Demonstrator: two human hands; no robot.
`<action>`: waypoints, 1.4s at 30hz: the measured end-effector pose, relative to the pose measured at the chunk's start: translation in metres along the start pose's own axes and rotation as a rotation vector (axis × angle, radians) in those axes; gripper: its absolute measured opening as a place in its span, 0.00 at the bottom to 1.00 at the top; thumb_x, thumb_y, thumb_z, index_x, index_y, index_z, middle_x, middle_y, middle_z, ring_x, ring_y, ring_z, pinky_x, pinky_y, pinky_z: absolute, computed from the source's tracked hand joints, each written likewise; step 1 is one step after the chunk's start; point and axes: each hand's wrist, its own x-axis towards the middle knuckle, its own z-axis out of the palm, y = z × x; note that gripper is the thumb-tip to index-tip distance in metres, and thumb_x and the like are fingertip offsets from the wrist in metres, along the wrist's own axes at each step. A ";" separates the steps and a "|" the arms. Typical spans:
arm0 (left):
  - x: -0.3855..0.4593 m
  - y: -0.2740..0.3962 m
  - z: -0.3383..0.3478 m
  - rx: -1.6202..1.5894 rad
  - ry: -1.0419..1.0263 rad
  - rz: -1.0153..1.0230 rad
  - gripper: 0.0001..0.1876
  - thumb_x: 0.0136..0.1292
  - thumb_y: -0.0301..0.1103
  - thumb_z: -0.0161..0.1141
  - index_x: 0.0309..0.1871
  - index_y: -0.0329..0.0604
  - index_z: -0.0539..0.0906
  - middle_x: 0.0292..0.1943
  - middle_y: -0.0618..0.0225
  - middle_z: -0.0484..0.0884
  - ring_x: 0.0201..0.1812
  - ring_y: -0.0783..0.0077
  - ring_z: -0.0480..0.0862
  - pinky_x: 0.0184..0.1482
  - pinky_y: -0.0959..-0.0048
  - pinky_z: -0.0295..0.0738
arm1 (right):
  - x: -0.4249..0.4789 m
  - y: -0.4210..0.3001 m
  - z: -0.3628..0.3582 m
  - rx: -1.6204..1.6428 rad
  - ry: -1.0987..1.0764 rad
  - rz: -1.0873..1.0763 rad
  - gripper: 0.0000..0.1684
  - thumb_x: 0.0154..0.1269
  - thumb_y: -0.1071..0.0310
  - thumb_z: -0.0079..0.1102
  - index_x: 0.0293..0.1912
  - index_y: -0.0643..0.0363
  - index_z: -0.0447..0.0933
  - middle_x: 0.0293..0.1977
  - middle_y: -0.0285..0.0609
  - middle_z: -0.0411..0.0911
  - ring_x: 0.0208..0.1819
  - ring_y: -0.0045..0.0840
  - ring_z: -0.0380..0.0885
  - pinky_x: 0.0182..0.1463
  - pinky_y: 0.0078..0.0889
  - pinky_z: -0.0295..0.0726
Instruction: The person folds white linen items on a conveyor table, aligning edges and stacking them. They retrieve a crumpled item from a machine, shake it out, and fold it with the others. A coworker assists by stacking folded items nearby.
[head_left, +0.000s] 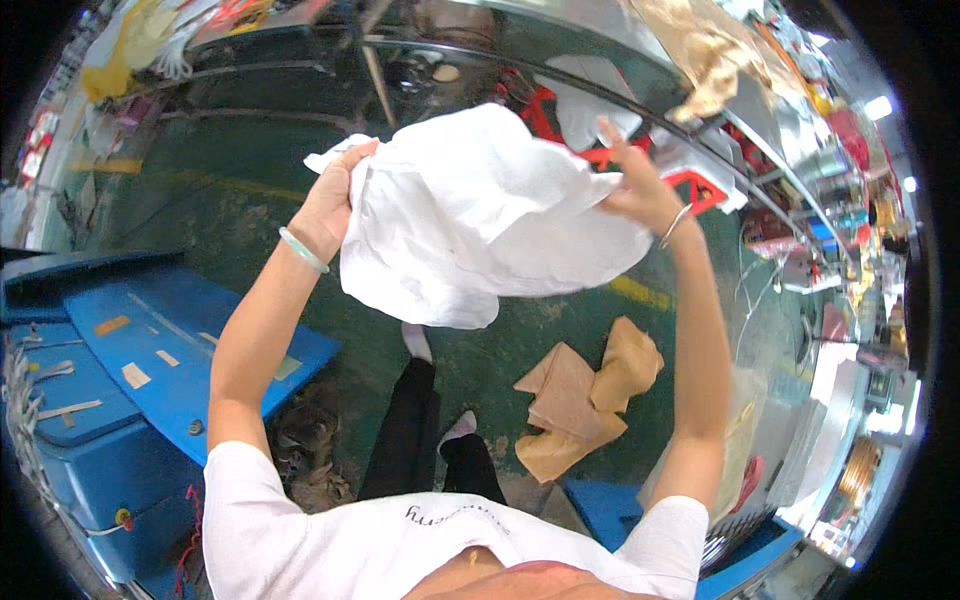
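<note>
A crumpled piece of white cloth (480, 217) hangs spread in the air between my two hands, above the green floor. My left hand (339, 187) grips its left edge, with a small bunched corner sticking out past the fingers. At the cloth's right edge, my right hand (637, 184) has the fabric at the thumb side while a finger points up; this hand is slightly blurred. Folds run across the middle of the fabric, and its lower edge hangs free.
Tan cloth pieces (570, 420) lie on the floor (480, 360) right of my feet. A blue machine table (187, 322) with stuck-on labels stands at left. Ahead runs a metal-framed table (600, 94) bearing gold fabric (712, 71). Red-framed items (694, 187) sit beneath it.
</note>
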 end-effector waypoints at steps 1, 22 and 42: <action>0.002 0.022 -0.002 -0.051 -0.026 -0.020 0.11 0.64 0.34 0.54 0.45 0.37 0.78 0.41 0.58 0.83 0.40 0.64 0.84 0.47 0.66 0.81 | 0.018 -0.018 0.006 0.117 -0.053 -0.126 0.62 0.39 0.60 0.74 0.70 0.59 0.47 0.64 0.56 0.59 0.64 0.43 0.60 0.68 0.36 0.57; -0.031 0.328 -0.009 -0.104 -0.004 0.249 0.16 0.63 0.32 0.57 0.49 0.28 0.76 0.46 0.51 0.81 0.45 0.60 0.83 0.50 0.63 0.79 | 0.425 -0.118 0.014 2.007 0.038 -0.001 0.24 0.68 0.62 0.38 0.56 0.68 0.68 0.55 0.50 0.72 0.58 0.38 0.70 0.62 0.42 0.67; -0.007 0.341 0.050 -0.090 0.155 0.483 0.17 0.63 0.37 0.58 0.51 0.34 0.77 0.46 0.58 0.82 0.44 0.66 0.83 0.50 0.68 0.78 | 0.527 -0.130 -0.010 1.738 -0.451 -0.129 0.16 0.60 0.74 0.57 0.49 0.60 0.75 0.42 0.34 0.79 0.43 0.18 0.77 0.49 0.23 0.74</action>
